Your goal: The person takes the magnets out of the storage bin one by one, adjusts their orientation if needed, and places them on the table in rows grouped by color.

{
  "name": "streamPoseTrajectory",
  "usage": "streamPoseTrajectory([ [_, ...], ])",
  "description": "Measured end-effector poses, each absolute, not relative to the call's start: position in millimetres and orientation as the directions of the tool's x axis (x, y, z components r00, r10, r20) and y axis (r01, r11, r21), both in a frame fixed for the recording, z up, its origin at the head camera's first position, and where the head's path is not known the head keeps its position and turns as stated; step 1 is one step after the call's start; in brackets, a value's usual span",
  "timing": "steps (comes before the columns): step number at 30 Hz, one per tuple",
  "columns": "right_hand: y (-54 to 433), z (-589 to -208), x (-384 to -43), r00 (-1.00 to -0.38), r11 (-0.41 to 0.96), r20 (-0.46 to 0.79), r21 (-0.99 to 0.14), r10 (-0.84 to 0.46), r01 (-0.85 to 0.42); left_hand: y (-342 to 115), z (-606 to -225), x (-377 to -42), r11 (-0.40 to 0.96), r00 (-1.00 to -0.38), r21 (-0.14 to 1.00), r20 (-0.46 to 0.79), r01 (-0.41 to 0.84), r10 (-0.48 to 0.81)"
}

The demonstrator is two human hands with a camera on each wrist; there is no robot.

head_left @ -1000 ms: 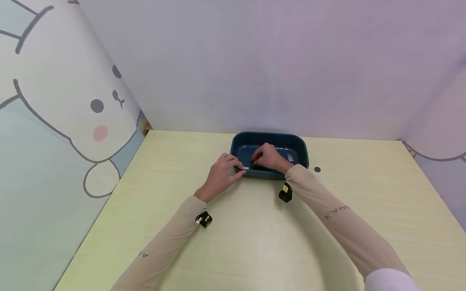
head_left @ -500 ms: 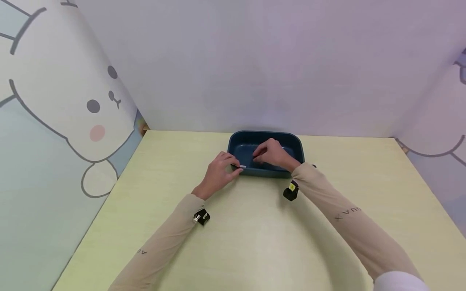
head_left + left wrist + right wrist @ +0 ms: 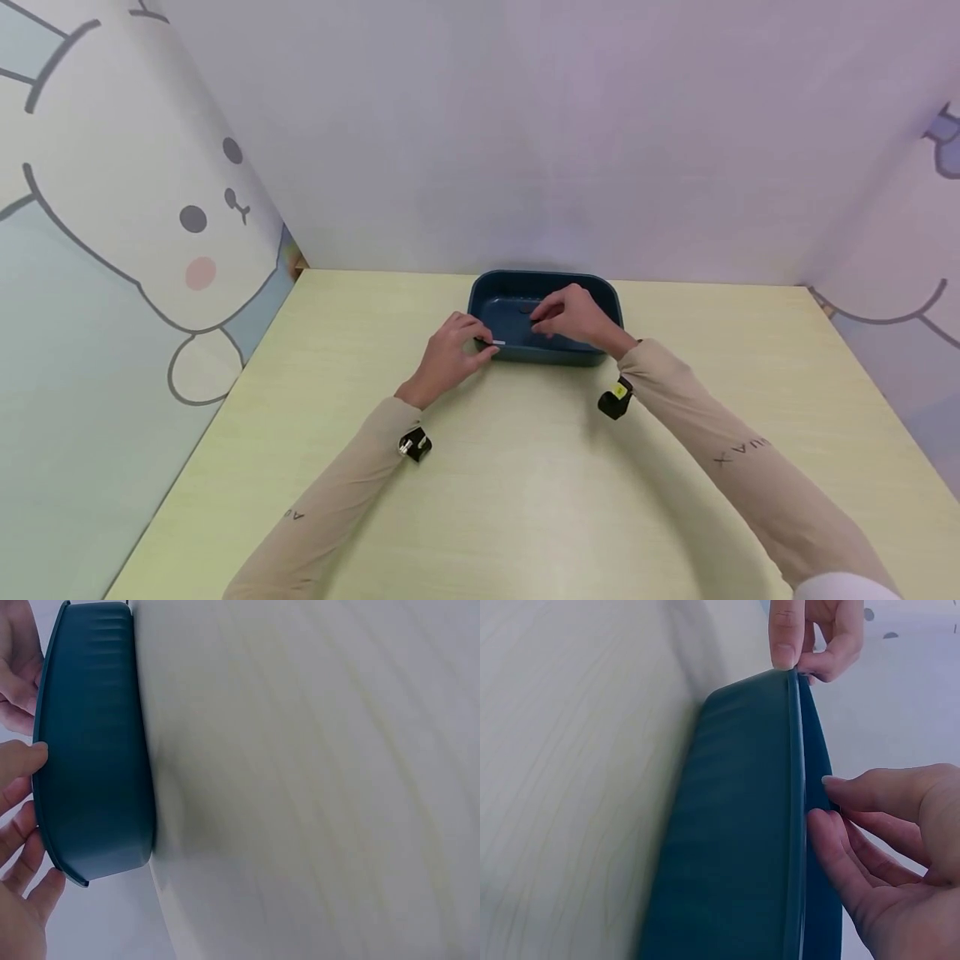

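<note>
A dark teal plastic tray (image 3: pixel 540 357) stands on the table near the back wall. My left hand (image 3: pixel 453 354) grips its front left rim, thumb outside and fingers over the edge. By those fingertips lies a small black-and-white strip (image 3: pixel 498 342). Inside the tray, my right hand (image 3: pixel 579 317) pinches a small dark piece, mostly covered by the fingertips; its kind is unclear. Beyond these fingertips a dark round disc (image 3: pixel 527 309) is on the tray's inside. In the right wrist view the thumb and index fingers (image 3: pixel 855 787) are close together above the rim.
The pale wooden table (image 3: pixel 480 483) runs back to a plain light wall (image 3: pixel 525 150). A cartoon-printed wall panel (image 3: pixel 135 183) borders the left side, another the right. Small black wrist cameras (image 3: pixel 615 400) hang below both wrists.
My right hand has moved right and slightly up within the tray, uncovering the dark disc. Its forearm now hides a round dark spot on the table. The left hand keeps its grip.
</note>
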State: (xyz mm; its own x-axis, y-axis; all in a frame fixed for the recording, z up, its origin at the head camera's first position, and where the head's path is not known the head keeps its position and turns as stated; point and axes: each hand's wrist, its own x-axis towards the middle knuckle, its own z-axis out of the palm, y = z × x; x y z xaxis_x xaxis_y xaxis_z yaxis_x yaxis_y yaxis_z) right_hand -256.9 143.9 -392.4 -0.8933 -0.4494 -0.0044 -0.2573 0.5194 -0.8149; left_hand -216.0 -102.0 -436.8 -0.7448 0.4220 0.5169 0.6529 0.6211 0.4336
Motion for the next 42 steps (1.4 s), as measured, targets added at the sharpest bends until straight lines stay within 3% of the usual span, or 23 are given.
streamPoseTrajectory([
  [42, 192, -374, -242, -0.916, 0.537, -0.010, -0.813, -0.402, -0.227, -104, -436, -220, 0.631, -0.742, 0.418, 0.518, 0.654, 0.426],
])
